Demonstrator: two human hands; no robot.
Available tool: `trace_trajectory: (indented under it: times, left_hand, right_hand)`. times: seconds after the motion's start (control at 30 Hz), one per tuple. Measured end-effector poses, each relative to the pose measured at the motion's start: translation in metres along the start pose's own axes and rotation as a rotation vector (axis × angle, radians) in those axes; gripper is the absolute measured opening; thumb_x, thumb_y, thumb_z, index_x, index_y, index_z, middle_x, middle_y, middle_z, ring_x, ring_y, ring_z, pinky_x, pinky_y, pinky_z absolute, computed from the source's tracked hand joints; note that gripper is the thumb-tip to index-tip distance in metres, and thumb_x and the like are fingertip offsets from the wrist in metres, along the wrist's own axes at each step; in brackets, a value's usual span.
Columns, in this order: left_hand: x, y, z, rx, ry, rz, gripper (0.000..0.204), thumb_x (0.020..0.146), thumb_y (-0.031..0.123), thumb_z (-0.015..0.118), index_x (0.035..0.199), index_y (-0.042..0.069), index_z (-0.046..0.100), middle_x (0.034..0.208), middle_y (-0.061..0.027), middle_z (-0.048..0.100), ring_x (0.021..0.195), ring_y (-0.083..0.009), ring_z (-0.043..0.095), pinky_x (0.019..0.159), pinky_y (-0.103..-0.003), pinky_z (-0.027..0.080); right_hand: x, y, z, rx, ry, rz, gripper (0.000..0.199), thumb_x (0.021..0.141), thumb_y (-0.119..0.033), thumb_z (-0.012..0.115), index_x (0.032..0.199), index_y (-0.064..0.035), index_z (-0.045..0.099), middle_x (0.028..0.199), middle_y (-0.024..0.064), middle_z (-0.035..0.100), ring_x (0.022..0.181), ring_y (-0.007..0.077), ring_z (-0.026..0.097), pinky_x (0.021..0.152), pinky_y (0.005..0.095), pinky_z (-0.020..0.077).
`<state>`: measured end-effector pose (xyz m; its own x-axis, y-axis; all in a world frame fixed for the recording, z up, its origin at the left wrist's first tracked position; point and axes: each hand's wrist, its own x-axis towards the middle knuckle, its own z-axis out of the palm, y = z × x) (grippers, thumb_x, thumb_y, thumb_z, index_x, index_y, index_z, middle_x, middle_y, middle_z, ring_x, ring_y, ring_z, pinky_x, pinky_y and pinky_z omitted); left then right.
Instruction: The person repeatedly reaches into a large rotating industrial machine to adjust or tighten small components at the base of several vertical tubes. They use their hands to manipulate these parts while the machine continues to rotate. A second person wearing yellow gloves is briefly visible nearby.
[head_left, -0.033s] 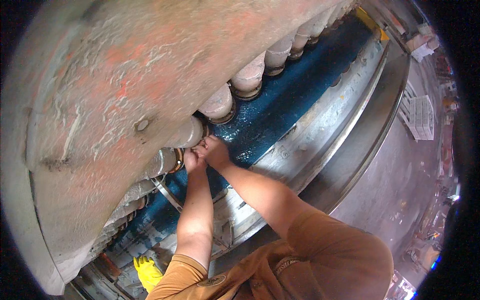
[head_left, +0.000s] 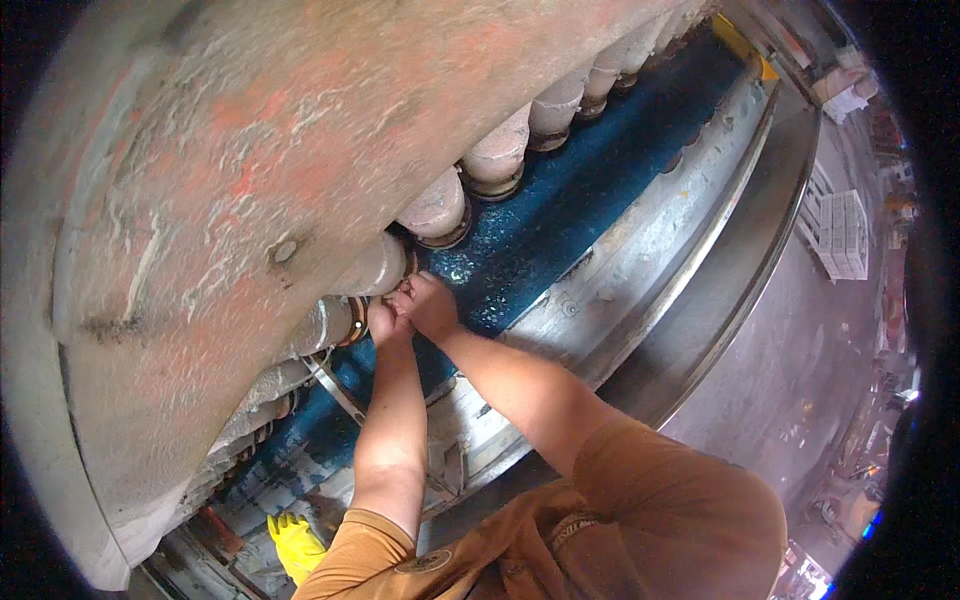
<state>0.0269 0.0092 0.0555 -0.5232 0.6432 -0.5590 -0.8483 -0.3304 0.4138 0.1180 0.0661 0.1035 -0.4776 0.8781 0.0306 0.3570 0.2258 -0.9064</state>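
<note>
A yellow glove [head_left: 296,545] lies at the lower left; stacked white trays [head_left: 838,235] sit at the right edge.

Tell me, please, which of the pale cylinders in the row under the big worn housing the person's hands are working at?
The cylinder directly above both hands: the left hand and right hand meet at its ringed end. The other cylinders up the row stand untouched.

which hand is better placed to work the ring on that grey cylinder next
Probably the right hand: its fingers sit at the brass-coloured ring end of the grey metal cylinder. The left hand sits just below, beside it.
</note>
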Motion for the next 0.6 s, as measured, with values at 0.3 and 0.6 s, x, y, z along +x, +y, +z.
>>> trace_trajectory:
  times: [0.3,0.6]
  left_hand:
    - [0.002,0.006,-0.004,0.033,0.006,-0.064,0.031,0.092,0.021,0.034,0.103,-0.003,0.048,0.091,-0.0139,0.057,0.069,-0.0182,0.057,0.043,-0.019,0.044]
    - [0.0,0.001,0.007,0.067,0.083,-0.01,0.025,0.091,0.019,0.034,0.098,0.002,0.05,0.079,-0.0051,0.054,0.058,-0.0096,0.05,0.038,-0.016,0.038]
  right_hand:
    - [-0.011,-0.01,-0.015,0.07,-0.063,0.117,0.031,0.069,-0.031,0.066,0.08,-0.0037,0.059,0.086,0.0133,0.056,0.084,0.0309,0.055,0.071,0.0395,0.045]
    - [0.003,0.008,-0.023,0.014,-0.163,-0.187,0.027,0.072,-0.027,0.062,0.091,-0.0081,0.063,0.087,0.0099,0.056,0.084,0.0286,0.056,0.071,0.0366,0.0462]
